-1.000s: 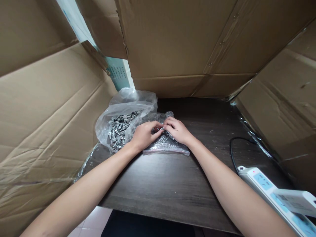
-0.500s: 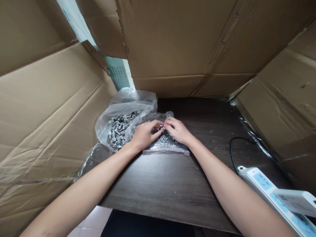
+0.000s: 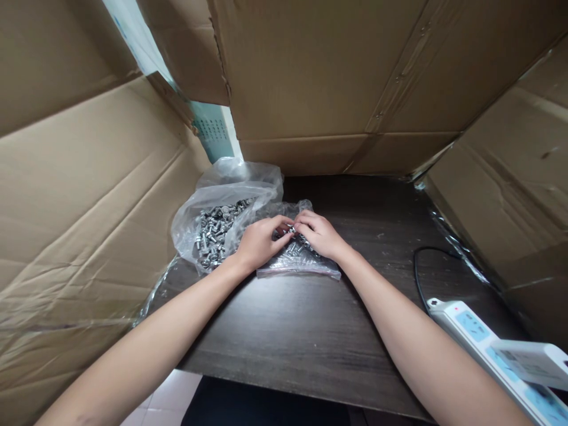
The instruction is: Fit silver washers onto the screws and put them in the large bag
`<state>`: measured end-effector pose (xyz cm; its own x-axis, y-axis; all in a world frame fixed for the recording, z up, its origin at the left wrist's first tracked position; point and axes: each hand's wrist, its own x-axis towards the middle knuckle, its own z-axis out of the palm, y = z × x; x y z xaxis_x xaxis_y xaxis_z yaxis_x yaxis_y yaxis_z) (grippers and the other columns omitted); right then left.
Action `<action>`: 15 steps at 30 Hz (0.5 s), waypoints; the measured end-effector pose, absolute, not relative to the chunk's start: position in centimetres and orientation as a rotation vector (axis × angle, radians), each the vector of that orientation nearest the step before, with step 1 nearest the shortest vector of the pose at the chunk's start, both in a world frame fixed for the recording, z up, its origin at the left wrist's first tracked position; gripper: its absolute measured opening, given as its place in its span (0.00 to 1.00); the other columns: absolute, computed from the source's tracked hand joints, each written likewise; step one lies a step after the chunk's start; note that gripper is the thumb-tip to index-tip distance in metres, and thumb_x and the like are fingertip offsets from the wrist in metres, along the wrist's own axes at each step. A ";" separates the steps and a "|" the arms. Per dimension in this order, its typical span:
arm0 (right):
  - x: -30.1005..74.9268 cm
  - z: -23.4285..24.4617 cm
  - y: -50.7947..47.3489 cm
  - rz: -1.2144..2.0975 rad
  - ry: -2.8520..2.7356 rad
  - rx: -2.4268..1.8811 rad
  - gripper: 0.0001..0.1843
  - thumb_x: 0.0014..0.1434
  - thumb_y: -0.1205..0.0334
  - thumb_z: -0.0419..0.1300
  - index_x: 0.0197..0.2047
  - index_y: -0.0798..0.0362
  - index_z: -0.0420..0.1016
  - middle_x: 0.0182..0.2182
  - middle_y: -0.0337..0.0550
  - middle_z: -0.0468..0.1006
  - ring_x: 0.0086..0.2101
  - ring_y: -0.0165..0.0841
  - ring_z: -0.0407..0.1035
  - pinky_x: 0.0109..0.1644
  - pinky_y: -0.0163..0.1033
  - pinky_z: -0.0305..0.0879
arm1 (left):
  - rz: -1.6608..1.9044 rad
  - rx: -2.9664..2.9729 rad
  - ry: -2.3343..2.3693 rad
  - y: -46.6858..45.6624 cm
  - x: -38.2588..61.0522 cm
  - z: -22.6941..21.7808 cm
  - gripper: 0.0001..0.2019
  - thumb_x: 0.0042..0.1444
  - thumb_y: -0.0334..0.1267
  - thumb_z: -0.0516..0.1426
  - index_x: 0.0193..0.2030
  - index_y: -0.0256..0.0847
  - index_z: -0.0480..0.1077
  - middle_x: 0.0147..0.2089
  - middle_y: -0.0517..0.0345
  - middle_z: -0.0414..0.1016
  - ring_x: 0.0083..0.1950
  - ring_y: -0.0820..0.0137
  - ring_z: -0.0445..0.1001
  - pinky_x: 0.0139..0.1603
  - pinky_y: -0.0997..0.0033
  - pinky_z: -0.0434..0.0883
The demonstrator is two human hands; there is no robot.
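My left hand (image 3: 261, 241) and my right hand (image 3: 320, 235) meet over a clear zip bag (image 3: 299, 271) that lies on the dark table. Small shiny metal pieces (image 3: 295, 251), like screws, show in that bag under my fingers. The left thumb and fingers close around a small metal part; its exact kind is too small to tell. My right fingers are bent and pressed together at the same spot, and their tips are partly hidden. To the left, a larger open plastic bag (image 3: 184, 228) holds many metal bolts (image 3: 215, 228).
Cardboard walls (image 3: 310, 77) surround the dark wooden table (image 3: 284, 325) at the back and both sides. At the right front lies a white power strip (image 3: 461, 325) with a plugged-in white adapter (image 3: 528, 361). Its black cable (image 3: 416, 275) curves across the table.
My fingers have shifted only very slightly over the bag. Both bags and everything else stay in place.
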<state>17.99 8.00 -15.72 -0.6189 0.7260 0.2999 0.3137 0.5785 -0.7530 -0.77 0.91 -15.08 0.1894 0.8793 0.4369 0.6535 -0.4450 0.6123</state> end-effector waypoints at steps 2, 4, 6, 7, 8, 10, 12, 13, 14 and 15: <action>18.0 -15.8 8.0 0.898 -2.202 -0.826 0.13 0.66 0.62 0.53 0.29 0.53 0.71 0.35 0.43 0.72 0.38 0.35 0.69 0.46 0.40 0.60 | 1.113 2.178 1.462 0.9 -0.8 -15.1 0.10 0.61 0.35 0.63 0.50 0.44 0.75 0.41 0.60 0.82 0.42 0.67 0.81 0.45 0.68 0.74; 18.0 -15.8 8.0 0.895 -2.194 -0.826 0.13 0.65 0.62 0.53 0.29 0.53 0.71 0.35 0.43 0.72 0.38 0.35 0.69 0.45 0.40 0.60 | 1.108 2.179 1.473 0.9 -0.8 -15.1 0.10 0.61 0.36 0.63 0.50 0.44 0.75 0.41 0.60 0.82 0.42 0.66 0.81 0.45 0.67 0.74; 18.0 -15.7 8.0 0.890 -2.188 -0.825 0.12 0.64 0.63 0.53 0.29 0.53 0.71 0.34 0.42 0.72 0.37 0.34 0.68 0.44 0.40 0.60 | 1.099 2.181 1.477 0.9 -0.8 -15.1 0.10 0.61 0.35 0.64 0.50 0.44 0.75 0.41 0.60 0.83 0.42 0.66 0.81 0.45 0.67 0.74; 18.0 -15.7 7.9 0.888 -2.186 -0.827 0.10 0.63 0.63 0.54 0.30 0.53 0.71 0.34 0.42 0.72 0.36 0.34 0.67 0.43 0.40 0.59 | 1.093 2.182 1.476 0.9 -0.8 -15.1 0.11 0.61 0.35 0.64 0.50 0.44 0.75 0.41 0.60 0.83 0.42 0.66 0.81 0.45 0.67 0.74; 18.0 -15.7 7.9 0.885 -2.185 -0.834 0.08 0.61 0.64 0.55 0.31 0.53 0.72 0.34 0.41 0.72 0.35 0.34 0.66 0.42 0.40 0.59 | 1.088 2.181 1.475 0.9 -0.8 -15.0 0.11 0.61 0.34 0.64 0.50 0.44 0.75 0.41 0.60 0.83 0.42 0.66 0.81 0.45 0.67 0.74; 18.1 -15.6 7.8 0.878 -2.186 -0.853 0.03 0.57 0.65 0.57 0.33 0.53 0.72 0.33 0.40 0.70 0.32 0.33 0.64 0.39 0.39 0.58 | 1.081 2.178 1.474 0.9 -0.8 -15.0 0.11 0.61 0.33 0.63 0.50 0.45 0.75 0.42 0.60 0.83 0.43 0.66 0.81 0.45 0.68 0.74; 18.1 -15.6 7.8 0.879 -2.183 -0.863 0.03 0.54 0.66 0.59 0.35 0.53 0.73 0.32 0.39 0.70 0.31 0.32 0.62 0.37 0.39 0.57 | 1.080 2.176 1.472 0.9 -0.8 -14.9 0.10 0.61 0.33 0.63 0.50 0.44 0.75 0.42 0.60 0.83 0.43 0.66 0.81 0.45 0.68 0.74; 18.1 -15.5 7.8 0.886 -2.175 -0.861 0.04 0.54 0.66 0.59 0.35 0.52 0.72 0.32 0.39 0.70 0.31 0.32 0.62 0.37 0.39 0.57 | 1.083 2.176 1.470 0.9 -0.8 -14.9 0.10 0.61 0.33 0.63 0.50 0.44 0.75 0.43 0.60 0.83 0.43 0.66 0.81 0.45 0.68 0.74; 18.1 -15.5 7.8 0.898 -2.166 -0.856 0.03 0.55 0.65 0.58 0.35 0.52 0.72 0.32 0.39 0.70 0.32 0.33 0.63 0.38 0.39 0.57 | 1.086 2.178 1.466 0.9 -0.8 -14.8 0.10 0.61 0.33 0.63 0.49 0.43 0.75 0.43 0.59 0.83 0.44 0.66 0.81 0.45 0.68 0.74; 18.1 -15.6 7.9 0.911 -2.157 -0.850 0.03 0.57 0.65 0.57 0.35 0.52 0.72 0.33 0.40 0.71 0.33 0.33 0.64 0.39 0.39 0.58 | 1.090 2.181 1.466 0.9 -0.8 -14.8 0.09 0.61 0.33 0.63 0.49 0.43 0.75 0.43 0.59 0.83 0.44 0.66 0.81 0.45 0.68 0.74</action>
